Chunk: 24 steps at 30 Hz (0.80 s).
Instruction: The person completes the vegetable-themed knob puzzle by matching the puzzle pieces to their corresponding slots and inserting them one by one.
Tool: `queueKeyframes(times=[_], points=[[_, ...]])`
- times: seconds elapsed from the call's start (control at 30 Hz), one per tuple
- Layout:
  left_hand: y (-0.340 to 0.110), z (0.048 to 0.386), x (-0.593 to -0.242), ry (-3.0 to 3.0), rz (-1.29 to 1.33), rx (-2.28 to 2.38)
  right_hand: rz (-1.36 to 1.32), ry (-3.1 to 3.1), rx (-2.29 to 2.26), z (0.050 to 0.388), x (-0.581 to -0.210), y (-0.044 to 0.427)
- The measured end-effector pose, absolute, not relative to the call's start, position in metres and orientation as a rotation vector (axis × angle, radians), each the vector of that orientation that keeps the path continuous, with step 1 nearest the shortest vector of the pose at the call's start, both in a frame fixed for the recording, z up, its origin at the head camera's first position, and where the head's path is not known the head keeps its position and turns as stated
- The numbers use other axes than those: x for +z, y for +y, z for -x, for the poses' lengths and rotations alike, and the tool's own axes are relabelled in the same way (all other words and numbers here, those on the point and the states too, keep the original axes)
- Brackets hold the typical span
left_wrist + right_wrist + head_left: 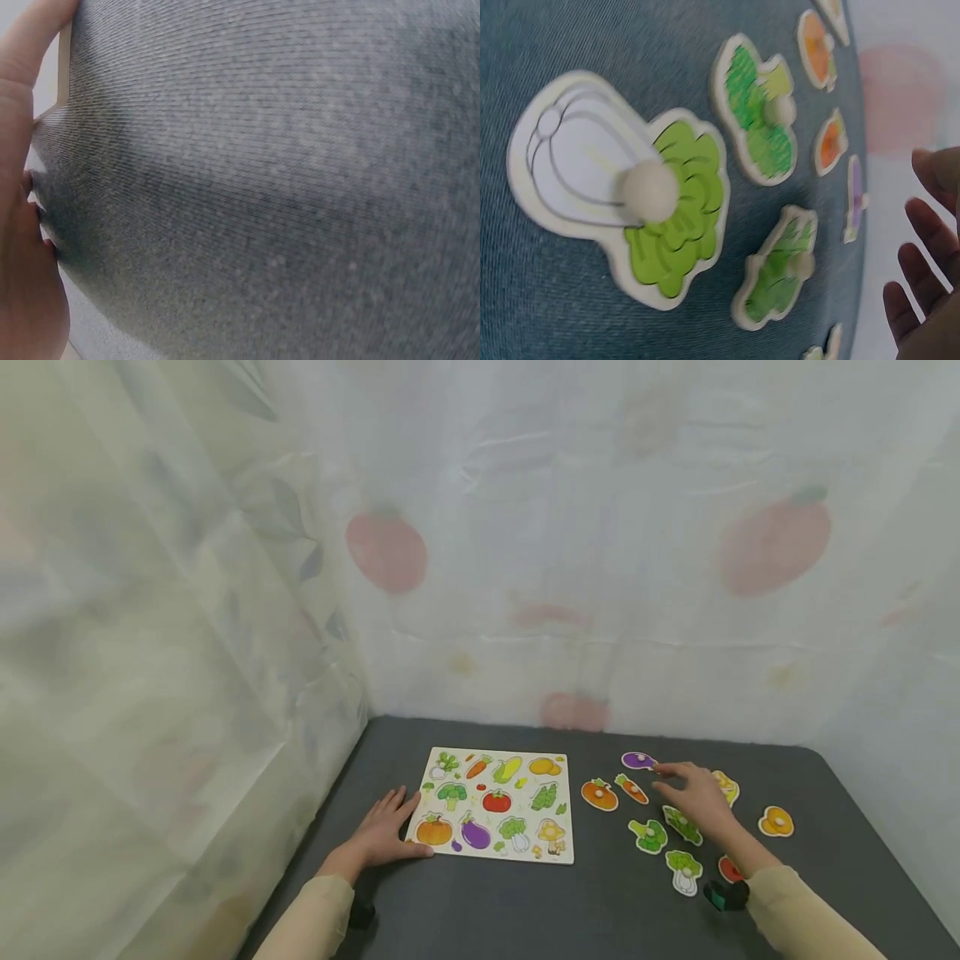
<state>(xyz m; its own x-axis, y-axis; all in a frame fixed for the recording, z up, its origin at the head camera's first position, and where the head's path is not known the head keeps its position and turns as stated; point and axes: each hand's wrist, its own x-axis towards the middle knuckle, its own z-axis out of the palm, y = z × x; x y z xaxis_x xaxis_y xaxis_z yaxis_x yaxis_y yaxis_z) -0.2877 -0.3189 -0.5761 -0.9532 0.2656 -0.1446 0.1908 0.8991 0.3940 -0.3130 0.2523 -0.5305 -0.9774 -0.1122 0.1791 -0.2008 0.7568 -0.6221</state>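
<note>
A wooden vegetable puzzle board (pixel 517 755) lies on the dark table. At its left edge is my left hand (pixel 382 831), fingers spread, thumb by the near left corner. To the right, my right hand (pixel 697 797) hovers over scattered knobbed pieces, fingers partly extended. Its fingertips are close to the eggplant piece (pixel 636 761); contact cannot be made out. Around it lie a pumpkin piece (pixel 597 795), a carrot piece (pixel 632 789), a broccoli piece (pixel 648 837) and a pea-pod piece (pixel 681 825). In the right wrist view, a bok choy piece (pixel 592 165) lies nearest.
A yellow piece (pixel 727 787) is partly behind the right hand. Farther right lies an orange-yellow piece (pixel 777 821). The red piece (pixel 729 869) is partly covered by the right wrist. Pale printed curtains (pixel 480 643) hang behind the table (pixel 510 910) and along its left side.
</note>
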Motion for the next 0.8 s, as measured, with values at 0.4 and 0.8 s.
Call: queueKeyframes(times=[0.4,0.8], points=[[-0.317,0.287,-0.571,2.865,-0.35,0.574,-0.325,-2.912,0.988,0.329,-0.553,0.252],[-0.322,0.293,-0.587,2.89,-0.338,0.636,-0.328,-2.96,1.035,0.341,-0.561,0.248]])
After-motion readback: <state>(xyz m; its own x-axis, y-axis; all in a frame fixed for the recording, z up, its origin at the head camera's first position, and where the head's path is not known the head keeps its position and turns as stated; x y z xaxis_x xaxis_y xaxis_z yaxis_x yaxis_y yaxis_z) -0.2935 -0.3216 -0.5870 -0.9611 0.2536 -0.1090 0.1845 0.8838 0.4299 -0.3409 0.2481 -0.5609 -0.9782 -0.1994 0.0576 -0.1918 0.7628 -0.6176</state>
